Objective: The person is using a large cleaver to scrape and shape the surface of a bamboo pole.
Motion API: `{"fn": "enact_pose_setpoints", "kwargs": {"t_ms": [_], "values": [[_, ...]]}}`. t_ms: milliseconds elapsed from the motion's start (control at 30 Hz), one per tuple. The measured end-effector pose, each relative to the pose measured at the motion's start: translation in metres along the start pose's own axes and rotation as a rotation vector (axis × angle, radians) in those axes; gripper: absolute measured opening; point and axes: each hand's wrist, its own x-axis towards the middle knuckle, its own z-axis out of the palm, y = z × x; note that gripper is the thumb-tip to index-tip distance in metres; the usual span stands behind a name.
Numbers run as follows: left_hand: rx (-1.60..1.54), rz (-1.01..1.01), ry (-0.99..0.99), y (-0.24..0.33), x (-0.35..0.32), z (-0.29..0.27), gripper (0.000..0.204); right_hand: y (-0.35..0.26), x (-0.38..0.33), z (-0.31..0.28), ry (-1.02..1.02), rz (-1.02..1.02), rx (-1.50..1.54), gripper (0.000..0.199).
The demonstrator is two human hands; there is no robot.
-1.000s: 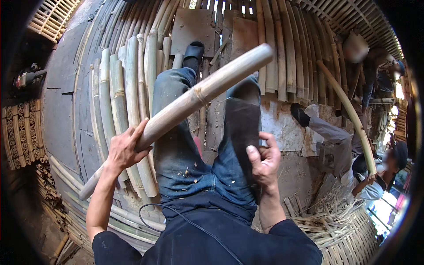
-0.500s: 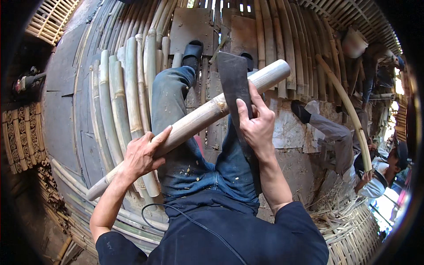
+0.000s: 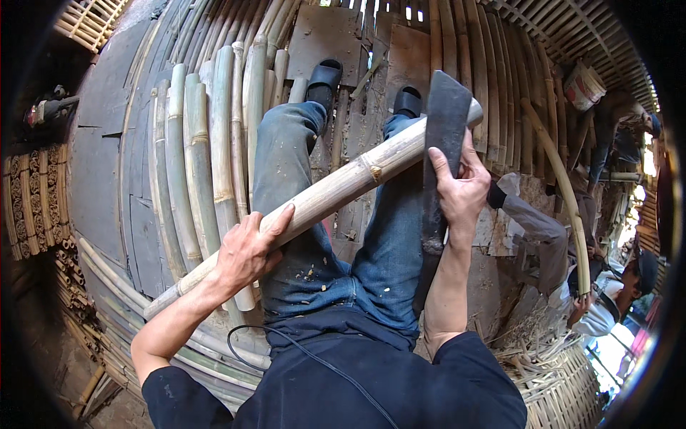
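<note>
— How is the bamboo pole (image 3: 336,189) held?
— Slantwise above the jeans (image 3: 389,247), clasped by the left hand (image 3: 250,248), presumably for steadiness; the knife (image 3: 441,136) is pinched in the right hand (image 3: 463,189), across the pole's upper end
— Beyond?
— Other poles (image 3: 224,129) are laid parallel

The bamboo pole (image 3: 336,191) is pale tan with a brown patch, the blade (image 3: 444,121) dark grey, the jeans (image 3: 286,171) faded blue, the shirt (image 3: 429,393) black.

Bamboo pole (image 3: 330,196) — partly hidden behind blade (image 3: 449,114)
</note>
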Motion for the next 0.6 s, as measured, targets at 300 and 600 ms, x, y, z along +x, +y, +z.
{"fn": "enact_pose_setpoints", "kwargs": {"t_ms": [300,600], "values": [[0.055,0.001,-0.01,0.0,-0.002,0.006,0.107,-0.011,-0.027,0.026,-0.235,0.13,-0.031,0.072],[-0.012,0.045,0.01,0.014,0.012,0.001,0.11,-0.007,-0.043,0.041,-0.269,-0.119,-0.163,0.068]]}}
